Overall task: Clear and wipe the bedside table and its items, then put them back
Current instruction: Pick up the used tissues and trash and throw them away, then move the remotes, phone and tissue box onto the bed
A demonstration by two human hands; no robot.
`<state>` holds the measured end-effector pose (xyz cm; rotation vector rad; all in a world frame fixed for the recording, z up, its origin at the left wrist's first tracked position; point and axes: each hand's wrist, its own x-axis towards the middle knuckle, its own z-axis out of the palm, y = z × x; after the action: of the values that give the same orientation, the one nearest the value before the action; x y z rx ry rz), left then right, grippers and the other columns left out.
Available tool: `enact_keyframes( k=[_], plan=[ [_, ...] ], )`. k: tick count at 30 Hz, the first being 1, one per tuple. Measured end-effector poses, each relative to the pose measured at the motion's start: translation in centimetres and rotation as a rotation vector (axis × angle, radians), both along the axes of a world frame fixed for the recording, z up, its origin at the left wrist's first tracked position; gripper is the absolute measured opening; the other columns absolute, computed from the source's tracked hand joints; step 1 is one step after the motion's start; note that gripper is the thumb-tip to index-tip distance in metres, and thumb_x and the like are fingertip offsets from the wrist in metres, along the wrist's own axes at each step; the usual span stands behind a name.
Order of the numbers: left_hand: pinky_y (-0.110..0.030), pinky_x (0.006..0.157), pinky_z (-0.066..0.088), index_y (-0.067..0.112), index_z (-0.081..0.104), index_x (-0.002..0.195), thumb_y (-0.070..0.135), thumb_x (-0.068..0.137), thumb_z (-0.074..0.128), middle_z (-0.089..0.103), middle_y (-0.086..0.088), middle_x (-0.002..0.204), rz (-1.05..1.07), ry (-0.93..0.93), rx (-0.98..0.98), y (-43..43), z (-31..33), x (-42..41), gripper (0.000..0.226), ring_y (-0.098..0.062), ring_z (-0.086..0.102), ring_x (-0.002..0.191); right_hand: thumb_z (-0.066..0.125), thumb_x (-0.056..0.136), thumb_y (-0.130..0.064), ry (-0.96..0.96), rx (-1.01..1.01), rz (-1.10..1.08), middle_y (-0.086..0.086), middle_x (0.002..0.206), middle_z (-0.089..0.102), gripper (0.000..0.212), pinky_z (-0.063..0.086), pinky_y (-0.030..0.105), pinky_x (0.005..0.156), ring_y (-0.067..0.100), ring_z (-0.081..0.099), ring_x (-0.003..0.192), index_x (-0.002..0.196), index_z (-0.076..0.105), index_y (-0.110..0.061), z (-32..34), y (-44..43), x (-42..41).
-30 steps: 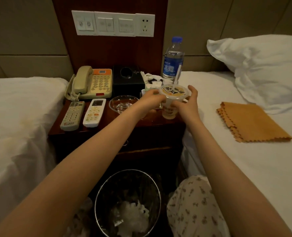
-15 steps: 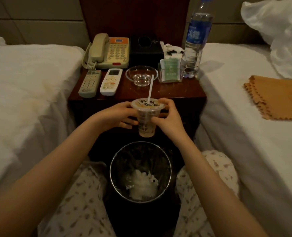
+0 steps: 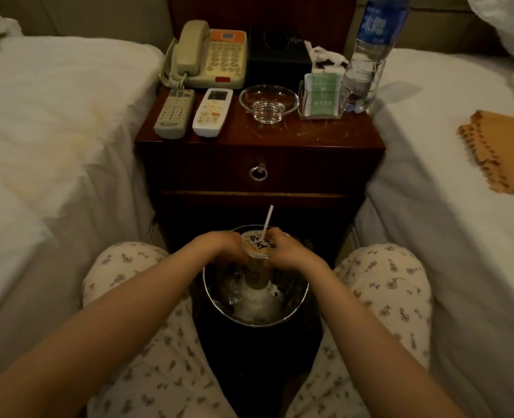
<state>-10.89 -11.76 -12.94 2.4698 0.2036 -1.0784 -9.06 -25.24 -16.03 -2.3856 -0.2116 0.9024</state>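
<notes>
- Now your left hand (image 3: 222, 245) and right hand (image 3: 289, 251) both clasp the clear plastic drink cup with the orange printed lid (image 3: 257, 268), one on each side.
- The cup stands upright, white straw (image 3: 267, 220) pointing up, directly over the round metal-rimmed waste bin (image 3: 298, 300).
- The bin holds crumpled whitish plastic (image 3: 254, 304).

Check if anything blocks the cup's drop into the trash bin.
Nothing visible does. The left hand and right hand hold the cup upright over the open mouth of the trash bin; no lid is on it. Only crumpled white waste lies at the bottom, below the cup.
</notes>
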Motion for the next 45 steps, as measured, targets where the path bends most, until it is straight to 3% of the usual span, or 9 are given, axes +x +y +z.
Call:
enact_keyframes(
  k=[6, 9, 20, 23, 26, 30, 36, 41, 45],
  plan=[
    [-0.030, 0.090, 0.049, 0.009, 0.055, 0.124, 0.023, 0.087, 0.061, 0.059, -0.010, 0.123, -0.028, -0.006, 0.135, 0.3, -2.0, 0.5, 0.040, -0.024, 0.059, 0.110, 0.073, 0.077, -0.016, 0.049, -0.171, -0.063, 0.019, 0.147, 0.027, 0.098, 0.046, 0.043, 0.099, 0.035, 0.042, 0.127, 0.150, 0.008, -0.025, -0.7, -0.4, 0.1],
    [-0.028, 0.075, 0.052, 0.007, 0.057, 0.121, 0.024, 0.089, 0.059, 0.061, -0.005, 0.098, -0.021, -0.017, 0.098, 0.5, -1.5, 0.8, 0.036, -0.020, 0.061, 0.092, 0.068, 0.081, -0.016, -0.008, -0.260, -0.055, 0.017, 0.142, 0.034, 0.086, 0.046, 0.041, 0.099, 0.033, 0.044, 0.126, 0.148, 0.015, -0.021, 0.0, -0.8, 0.2],
    [-0.021, 0.066, 0.047, 0.021, 0.057, 0.116, 0.020, 0.095, 0.048, 0.061, 0.009, 0.088, 0.041, -0.410, -0.395, -0.4, 11.3, 6.7, 0.023, -0.005, 0.059, 0.074, 0.063, 0.081, -0.004, -0.518, 0.255, -0.355, 0.001, 0.088, 0.065, 0.021, 0.051, 0.031, 0.077, 0.016, 0.062, 0.083, 0.093, 0.064, -0.021, 12.8, -4.0, 7.4],
    [-0.020, 0.064, 0.047, 0.023, 0.058, 0.109, 0.018, 0.096, 0.047, 0.062, 0.008, 0.085, 0.059, -0.530, -0.451, -1.1, 15.0, 9.0, 0.018, -0.006, 0.058, 0.072, 0.061, 0.078, 0.001, -0.595, 0.333, -0.398, 0.004, 0.086, 0.067, 0.026, 0.055, 0.035, 0.080, 0.021, 0.065, 0.085, 0.075, 0.061, -0.025, 15.3, -4.5, 9.5],
    [-0.021, 0.063, 0.048, 0.017, 0.061, 0.110, 0.017, 0.096, 0.047, 0.060, 0.006, 0.084, 0.082, -0.621, -0.481, -1.4, 17.2, 11.5, 0.020, -0.007, 0.057, 0.071, 0.053, 0.080, 0.004, -0.634, 0.297, -0.411, 0.006, 0.086, 0.068, 0.027, 0.052, 0.029, 0.071, 0.019, 0.064, 0.079, 0.082, 0.062, -0.022, 17.1, -4.5, 11.5],
    [-0.023, 0.064, 0.049, 0.015, 0.061, 0.108, 0.016, 0.097, 0.046, 0.062, 0.002, 0.096, 0.125, -0.725, -0.489, -1.2, 18.6, 15.4, 0.018, -0.009, 0.058, 0.073, 0.043, 0.085, 0.009, -0.666, 0.325, -0.415, 0.007, 0.101, 0.064, 0.032, 0.053, 0.040, 0.088, 0.024, 0.062, 0.098, 0.086, 0.058, -0.020, 19.4, -3.2, 15.4],
    [-0.030, 0.079, 0.051, 0.012, 0.062, 0.113, 0.008, 0.094, 0.049, 0.056, -0.005, 0.106, 0.127, -0.799, -0.396, -0.8, 19.6, 21.9, 0.023, -0.018, 0.057, 0.092, 0.048, 0.088, 0.001, -0.748, -0.160, -0.220, 0.015, 0.128, 0.055, 0.038, 0.045, 0.033, 0.087, 0.030, 0.053, 0.115, 0.125, 0.055, -0.004, 20.6, -0.3, 22.2],
    [-0.020, 0.053, 0.042, 0.013, 0.065, 0.111, 0.004, 0.093, 0.048, 0.059, -0.007, 0.100, 0.033, -0.867, -0.247, -0.9, 18.4, 26.3, 0.026, -0.011, 0.051, 0.066, 0.061, 0.086, -0.009, -0.580, -0.547, -0.038, 0.015, 0.139, 0.044, 0.064, 0.044, 0.040, 0.100, 0.034, 0.047, 0.123, 0.143, 0.032, -0.008, 20.1, 0.9, 28.5],
    [-0.018, 0.051, 0.039, 0.010, 0.066, 0.110, 0.003, 0.093, 0.047, 0.063, -0.010, 0.114, -0.008, -0.885, -0.231, -1.1, 17.0, 29.4, 0.026, -0.008, 0.048, 0.060, 0.066, 0.086, -0.020, -0.442, -0.622, 0.039, 0.007, 0.148, 0.034, 0.076, 0.041, 0.038, 0.102, 0.030, 0.041, 0.130, 0.148, 0.023, -0.011, 19.1, 0.6, 31.5]
  ],
)
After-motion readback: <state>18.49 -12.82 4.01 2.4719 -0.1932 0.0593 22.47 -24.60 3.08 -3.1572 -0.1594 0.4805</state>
